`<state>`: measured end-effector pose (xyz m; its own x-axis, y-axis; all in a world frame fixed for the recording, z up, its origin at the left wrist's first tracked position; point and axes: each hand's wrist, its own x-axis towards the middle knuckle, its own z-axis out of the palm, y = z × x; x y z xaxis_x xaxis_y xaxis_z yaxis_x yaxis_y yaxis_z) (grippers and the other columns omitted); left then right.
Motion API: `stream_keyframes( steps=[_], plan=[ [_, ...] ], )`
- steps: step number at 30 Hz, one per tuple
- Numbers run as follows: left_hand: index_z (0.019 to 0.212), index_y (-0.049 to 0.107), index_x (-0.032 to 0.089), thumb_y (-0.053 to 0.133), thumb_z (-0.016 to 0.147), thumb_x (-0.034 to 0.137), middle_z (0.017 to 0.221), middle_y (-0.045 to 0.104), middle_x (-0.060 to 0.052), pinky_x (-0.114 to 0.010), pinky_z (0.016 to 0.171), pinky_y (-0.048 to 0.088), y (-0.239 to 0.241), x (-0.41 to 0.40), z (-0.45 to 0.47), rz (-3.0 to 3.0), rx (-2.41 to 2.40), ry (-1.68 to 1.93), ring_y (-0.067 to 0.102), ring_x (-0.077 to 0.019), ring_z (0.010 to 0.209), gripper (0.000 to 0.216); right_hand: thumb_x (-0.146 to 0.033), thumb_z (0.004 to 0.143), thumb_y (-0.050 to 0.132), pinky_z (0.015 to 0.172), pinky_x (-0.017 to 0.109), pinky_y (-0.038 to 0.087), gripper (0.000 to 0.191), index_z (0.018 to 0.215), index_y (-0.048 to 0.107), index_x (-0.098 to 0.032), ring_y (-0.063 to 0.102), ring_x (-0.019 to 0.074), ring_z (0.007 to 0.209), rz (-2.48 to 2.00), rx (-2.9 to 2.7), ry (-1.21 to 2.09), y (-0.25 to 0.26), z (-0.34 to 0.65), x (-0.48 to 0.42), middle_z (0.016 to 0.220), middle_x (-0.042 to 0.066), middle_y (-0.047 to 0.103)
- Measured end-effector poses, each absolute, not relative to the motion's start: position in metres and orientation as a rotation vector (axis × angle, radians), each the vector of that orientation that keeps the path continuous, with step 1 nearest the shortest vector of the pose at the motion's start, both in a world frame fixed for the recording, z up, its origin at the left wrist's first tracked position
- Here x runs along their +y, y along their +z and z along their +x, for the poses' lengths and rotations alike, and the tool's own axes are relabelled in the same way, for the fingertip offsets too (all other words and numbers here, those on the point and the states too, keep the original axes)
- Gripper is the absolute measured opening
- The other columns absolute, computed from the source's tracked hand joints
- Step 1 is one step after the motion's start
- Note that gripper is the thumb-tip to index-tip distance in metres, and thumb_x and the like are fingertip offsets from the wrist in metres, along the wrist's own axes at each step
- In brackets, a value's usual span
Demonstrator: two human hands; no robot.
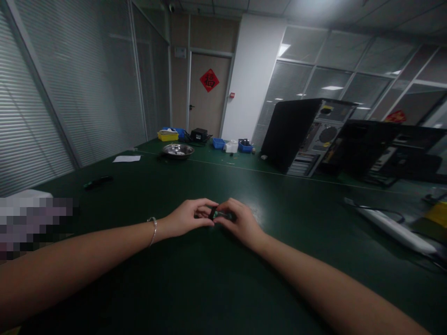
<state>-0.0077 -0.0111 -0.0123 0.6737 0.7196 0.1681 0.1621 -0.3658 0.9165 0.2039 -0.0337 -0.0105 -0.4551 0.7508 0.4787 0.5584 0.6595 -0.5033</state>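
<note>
A small black and green object [213, 213] is between my two hands over the middle of the dark green table [167, 288]. My left hand [190, 216], with a bracelet at the wrist, closes thumb and fingers around its black end. From the right, my right hand [240, 221] pinches the greenish part, and a dark rounded piece shows between thumb and fingers. The fingertips of both hands nearly meet. Blur and the fingers hide the object's exact kind. Farther left lies a slim dark item with a green end [98, 182].
A metal bowl [178, 151], a yellow bin [168, 136], blue bins [219, 143] and a black box [199, 135] stand at the back. White paper [126, 158] lies left. A computer tower [296, 135] stands back right; a white power strip [394, 228] with cables lies right.
</note>
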Motion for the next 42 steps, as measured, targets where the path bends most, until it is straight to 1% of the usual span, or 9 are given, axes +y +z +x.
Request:
stream_keyframes(
  steps=[3,5,12,18,21,33,37,40,42],
  plan=[
    [0.122,0.052,0.015,0.059,0.085,0.023,0.093,0.070,-0.007,-0.033,0.080,0.049,-0.014,-0.009,-0.005,1.767,0.694,0.677,0.066,-0.0181,0.088,0.039,-0.032,0.083,0.066,0.067,0.025,0.042,0.016,0.093,0.061,-0.021,0.057,0.0151,0.079,-0.990,-2.184,0.354,-0.011,0.205,-0.034,0.088,0.002,0.060],
    [0.120,0.053,0.013,0.059,0.085,0.022,0.090,0.070,-0.007,-0.032,0.077,0.050,-0.013,-0.010,-0.004,1.761,0.708,0.683,0.066,-0.0179,0.085,0.037,-0.033,0.083,0.065,0.066,0.024,0.042,0.017,0.094,0.060,-0.020,0.057,0.0150,0.079,-0.985,-2.200,0.345,-0.011,0.206,-0.035,0.088,0.003,0.061],
    [0.112,0.054,0.014,0.060,0.081,0.021,0.093,0.067,-0.006,-0.032,0.079,0.050,-0.012,-0.015,-0.003,1.853,0.712,0.710,0.065,-0.0184,0.086,0.032,-0.035,0.083,0.064,0.068,0.024,0.044,0.021,0.098,0.061,-0.020,0.058,0.0149,0.078,-0.952,-2.319,0.278,-0.011,0.205,-0.035,0.089,0.003,0.060],
    [0.109,0.054,0.014,0.058,0.080,0.018,0.090,0.064,-0.005,-0.031,0.078,0.050,-0.010,-0.014,-0.003,1.830,0.785,0.812,0.064,-0.0172,0.085,0.030,-0.026,0.089,0.056,0.070,0.025,0.045,0.030,0.118,0.056,-0.023,0.059,0.0154,0.082,-0.938,-2.371,0.210,-0.008,0.206,-0.038,0.095,0.005,0.061],
    [0.106,0.056,0.014,0.058,0.079,0.017,0.089,0.063,-0.004,-0.031,0.077,0.050,-0.008,-0.014,-0.002,1.827,0.806,0.860,0.063,-0.0164,0.084,0.027,-0.023,0.088,0.055,0.070,0.025,0.045,0.034,0.123,0.054,-0.024,0.058,0.0151,0.081,-0.962,-2.335,0.218,-0.010,0.207,-0.036,0.094,0.004,0.060],
    [0.104,0.057,0.013,0.061,0.075,0.014,0.091,0.062,-0.005,-0.032,0.078,0.050,-0.008,-0.012,-0.005,1.844,0.867,0.914,0.061,-0.0162,0.084,0.030,-0.021,0.088,0.054,0.067,0.024,0.044,0.014,0.098,0.065,-0.020,0.057,0.0142,0.077,-0.971,-2.259,0.321,-0.013,0.207,-0.032,0.088,0.004,0.060],
    [0.105,0.057,0.014,0.062,0.075,0.016,0.091,0.063,-0.004,-0.032,0.079,0.050,-0.012,-0.010,-0.006,1.852,0.862,0.915,0.062,-0.0161,0.084,0.030,-0.023,0.088,0.056,0.066,0.024,0.043,0.013,0.096,0.065,-0.021,0.058,0.0139,0.076,-1.028,-2.255,0.330,-0.014,0.206,-0.031,0.087,0.003,0.061],
    [0.105,0.058,0.013,0.062,0.077,0.018,0.089,0.064,-0.005,-0.031,0.077,0.050,-0.016,-0.007,-0.005,1.835,0.849,0.886,0.063,-0.0168,0.083,0.029,-0.031,0.086,0.060,0.064,0.024,0.042,0.015,0.096,0.065,-0.021,0.058,0.0142,0.075,-1.106,-2.226,0.339,-0.013,0.205,-0.030,0.086,0.003,0.062],
    [0.108,0.059,0.013,0.060,0.079,0.020,0.089,0.066,-0.005,-0.031,0.076,0.050,-0.017,-0.004,-0.006,1.818,0.833,0.858,0.063,-0.0174,0.083,0.030,-0.036,0.087,0.058,0.064,0.025,0.042,0.019,0.096,0.065,-0.020,0.058,0.0146,0.075,-1.134,-2.212,0.352,-0.013,0.204,-0.031,0.087,0.003,0.063]
  ],
)
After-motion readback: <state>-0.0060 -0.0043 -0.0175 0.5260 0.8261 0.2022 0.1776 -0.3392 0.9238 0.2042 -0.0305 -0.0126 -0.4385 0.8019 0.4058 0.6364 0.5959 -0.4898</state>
